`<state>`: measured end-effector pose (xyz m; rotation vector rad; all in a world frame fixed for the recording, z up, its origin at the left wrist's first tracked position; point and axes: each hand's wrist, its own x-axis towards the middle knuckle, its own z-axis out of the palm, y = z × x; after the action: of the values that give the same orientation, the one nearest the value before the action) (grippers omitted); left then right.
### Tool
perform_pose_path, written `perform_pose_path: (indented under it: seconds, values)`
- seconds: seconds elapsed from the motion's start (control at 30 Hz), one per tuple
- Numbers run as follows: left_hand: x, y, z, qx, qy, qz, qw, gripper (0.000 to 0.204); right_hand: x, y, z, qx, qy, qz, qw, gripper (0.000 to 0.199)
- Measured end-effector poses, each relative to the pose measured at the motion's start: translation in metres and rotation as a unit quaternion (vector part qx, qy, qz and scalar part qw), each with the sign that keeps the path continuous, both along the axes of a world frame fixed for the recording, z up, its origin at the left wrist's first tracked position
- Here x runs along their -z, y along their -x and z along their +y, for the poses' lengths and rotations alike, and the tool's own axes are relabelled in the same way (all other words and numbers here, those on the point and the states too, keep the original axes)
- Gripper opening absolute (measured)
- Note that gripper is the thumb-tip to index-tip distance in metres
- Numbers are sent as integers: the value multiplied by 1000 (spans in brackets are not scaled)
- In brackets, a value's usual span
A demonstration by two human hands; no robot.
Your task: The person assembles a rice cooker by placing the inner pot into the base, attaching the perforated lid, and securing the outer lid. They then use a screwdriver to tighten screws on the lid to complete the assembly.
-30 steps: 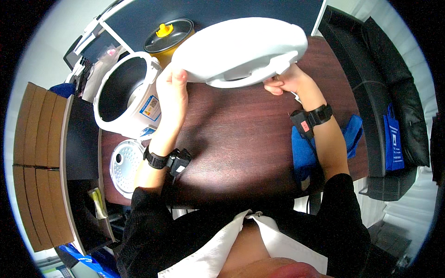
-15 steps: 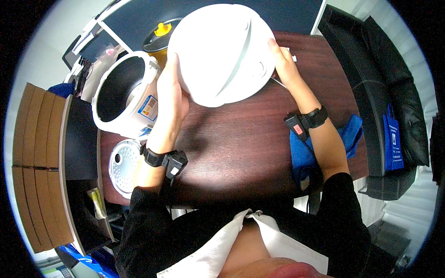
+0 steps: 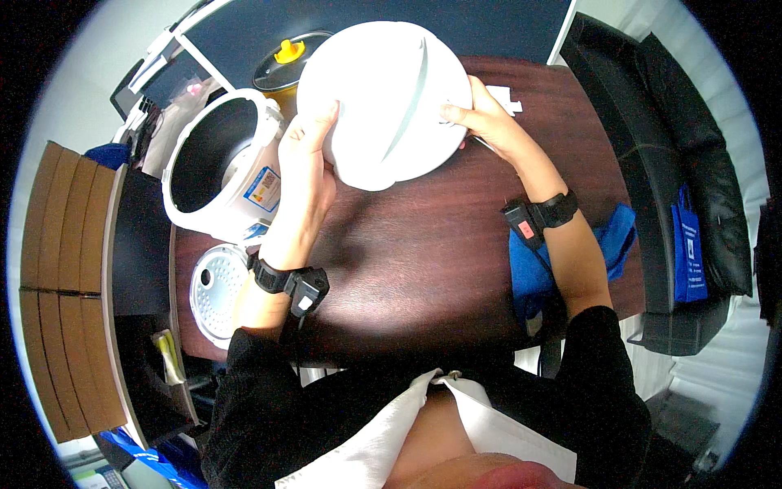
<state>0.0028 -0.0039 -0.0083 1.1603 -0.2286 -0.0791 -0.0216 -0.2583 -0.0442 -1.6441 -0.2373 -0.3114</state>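
Between my hands, above the far half of the table, is a round white lid (image 3: 366, 90) with a raised ridge running slantwise across its top. It looks like a cooker lid. My left hand (image 3: 308, 147) grips its left edge, thumb on top and fingers partly hidden underneath. The right edge is in my right hand (image 3: 489, 122), its thumb pressed on the top near a small round feature. Just left of my left hand, a white cooker body (image 3: 195, 216) with a dark inside lies tipped, its opening up and to the left.
A white perforated tray (image 3: 213, 310) rests at the table's left edge. Behind the cooker body stands a pot with a glass lid (image 3: 281, 73) and yellow knob. A blue cloth (image 3: 529, 277) lies under my right forearm. A white power strip (image 3: 503, 99) sits at the far right.
The lid has dropped slightly lower and tilted away. My right thumb has slid from its rim onto the top, and my left thumb has moved inward over the edge.
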Motion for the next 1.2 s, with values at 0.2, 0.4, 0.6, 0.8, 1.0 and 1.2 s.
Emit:
perform_pose_path:
  seconds: [0.2, 0.4, 0.6, 0.8, 1.0, 1.2]
  values:
    - [-2, 6, 0, -1, -6, -9, 1000, 46, -18, 3, -3, -48, 23, 17, 998, 60]
    - [-9, 10, -2, -12, 1, -26, 1000, 44, -9, 2, -5, -34, -19, 34, 999, 57]
    - [-13, 11, 0, -3, 51, -9, 999, 46, 0, -8, -17, -154, -278, 106, 942, 41]
    - [-7, 11, -2, 6, 83, 23, 996, 47, -3, 1, 2, -109, -287, 108, 946, 41]
    - [-7, 11, -2, 12, 65, 3, 998, 44, 0, -1, -3, -129, -273, 107, 947, 42]
    - [-7, 12, -3, 14, 69, 18, 997, 42, -3, -1, -2, -123, -277, 111, 947, 42]
